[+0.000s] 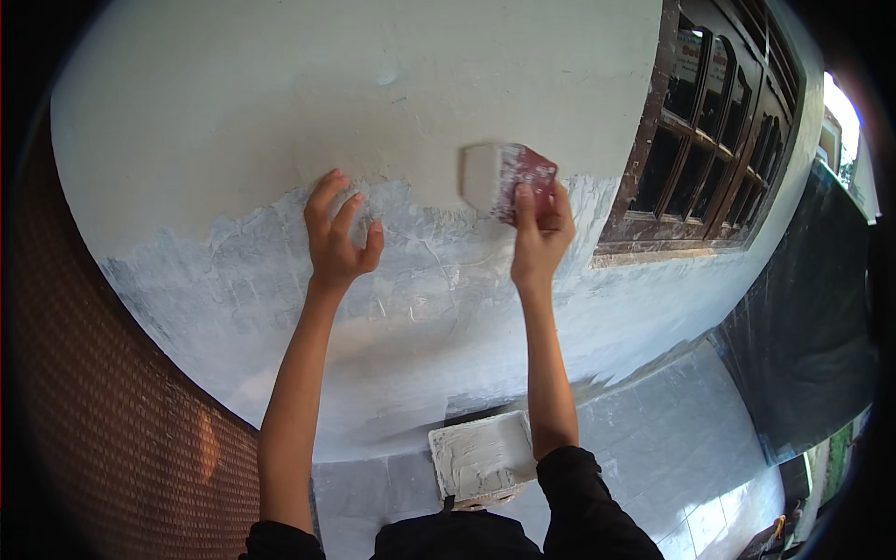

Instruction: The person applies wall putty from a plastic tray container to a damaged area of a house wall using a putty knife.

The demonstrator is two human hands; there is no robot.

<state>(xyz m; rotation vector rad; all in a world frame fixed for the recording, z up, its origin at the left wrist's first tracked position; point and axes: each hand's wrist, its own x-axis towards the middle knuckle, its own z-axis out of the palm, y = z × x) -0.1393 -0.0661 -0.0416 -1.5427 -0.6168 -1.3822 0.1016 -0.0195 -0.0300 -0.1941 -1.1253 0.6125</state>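
Note:
My right hand grips a dark red putty scraper, thumb on its near face and fingers wrapped round its right side. White putty coats the scraper's left part, which lies at or close against the wall. To the left, my left hand is open with its fingers spread and bent, fingertips at the wall; whether they touch it I cannot tell. The wall is smooth off-white above, and grey with patchy white smears below a ragged line running past both hands.
A shallow tray holding white putty stands low by the wall's foot, on grey floor tiles. A dark wooden window is set in the wall at right. Black sheeting hangs beyond it, and a brown woven panel borders the left.

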